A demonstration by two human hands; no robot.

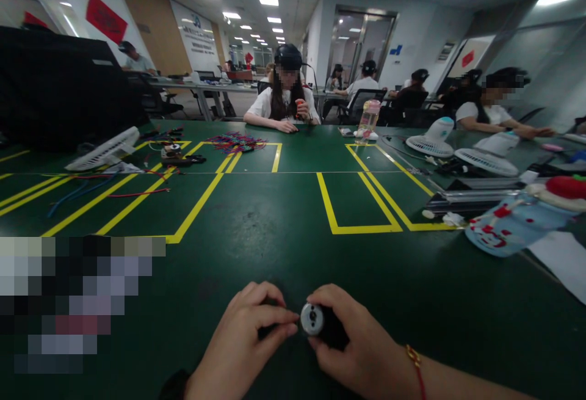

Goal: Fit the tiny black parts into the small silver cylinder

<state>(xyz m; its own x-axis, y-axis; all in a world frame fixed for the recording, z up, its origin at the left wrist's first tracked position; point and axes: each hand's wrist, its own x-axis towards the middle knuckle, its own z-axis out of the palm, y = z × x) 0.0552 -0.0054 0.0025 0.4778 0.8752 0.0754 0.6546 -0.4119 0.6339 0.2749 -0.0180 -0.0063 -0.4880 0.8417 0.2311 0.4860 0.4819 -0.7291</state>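
Near the table's front edge, my right hand (350, 330) grips a small round silver metal part (312, 319) between thumb and index finger. Its flat face is turned up towards me and has dark holes in the middle. My left hand (256, 320) is just left of it, thumb and index finger pinched close to the part's rim. Whatever those fingertips hold, if anything, is too small to make out. Both hands are low over the dark green table (256, 259).
A fan head (104, 149), loose wires (107, 191) and a wire pile (238, 142) lie left and ahead. On the right are white fans (433, 137), metal strips (480, 192) and a blue snowman-patterned container (499, 226). A person (286, 94) sits opposite, beyond a bottle (367, 120).
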